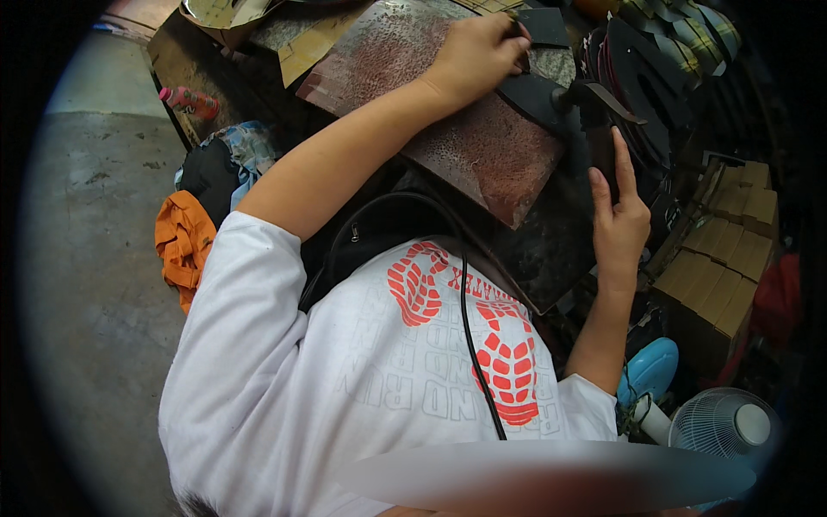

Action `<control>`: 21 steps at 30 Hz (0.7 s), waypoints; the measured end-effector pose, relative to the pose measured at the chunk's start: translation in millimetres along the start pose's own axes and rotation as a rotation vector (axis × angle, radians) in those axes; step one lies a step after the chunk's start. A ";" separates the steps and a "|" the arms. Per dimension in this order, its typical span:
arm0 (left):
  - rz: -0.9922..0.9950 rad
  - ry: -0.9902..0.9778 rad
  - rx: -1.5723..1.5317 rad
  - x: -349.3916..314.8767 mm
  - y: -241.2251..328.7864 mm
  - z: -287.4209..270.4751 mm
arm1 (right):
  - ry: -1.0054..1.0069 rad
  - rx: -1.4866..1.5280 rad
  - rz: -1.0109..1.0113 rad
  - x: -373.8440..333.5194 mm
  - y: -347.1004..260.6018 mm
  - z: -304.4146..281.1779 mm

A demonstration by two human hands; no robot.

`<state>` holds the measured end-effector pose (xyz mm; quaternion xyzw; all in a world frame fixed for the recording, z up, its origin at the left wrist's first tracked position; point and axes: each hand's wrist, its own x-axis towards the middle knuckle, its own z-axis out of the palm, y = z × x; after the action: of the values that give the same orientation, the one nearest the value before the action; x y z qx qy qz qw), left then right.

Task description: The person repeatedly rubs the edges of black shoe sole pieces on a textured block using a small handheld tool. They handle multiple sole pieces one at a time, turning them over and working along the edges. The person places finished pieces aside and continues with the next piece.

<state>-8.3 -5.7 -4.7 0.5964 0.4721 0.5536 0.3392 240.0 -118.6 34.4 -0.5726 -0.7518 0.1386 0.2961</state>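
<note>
The left hand (482, 56) has its fingers bent at the edge of a dark curved piece (532, 102), which lies below and right of them on a pitted reddish board (487, 155); whether they pinch it, I cannot tell. The right hand (622, 226) grips a hammer-like tool (599, 142), index finger straightened along its handle; the head sits above that hand, beside the piece.

Stained grey floor (103, 276) at left; brown boxes (702, 280) right; white fan (708, 418) lower right.
</note>
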 end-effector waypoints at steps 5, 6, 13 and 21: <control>-0.129 -0.076 -0.078 2.3 -5.9 -3.8 | -0.031 -0.034 0.163 -3.7 2.6 0.5; -0.086 -0.072 -0.069 1.9 -6.5 -2.3 | -0.048 -0.026 0.189 -4.1 5.0 3.6; 0.148 -0.078 0.163 2.3 -8.5 -1.1 | 0.201 0.109 -0.016 2.0 -28.9 -36.5; 0.609 -0.087 0.519 -1.0 7.5 13.0 | 0.319 0.373 -0.136 14.8 -49.0 -39.5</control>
<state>5.9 -7.6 -0.1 0.7977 0.3831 0.4653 0.0175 223.2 -124.8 96.5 -0.4707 -0.6939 0.1624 0.5202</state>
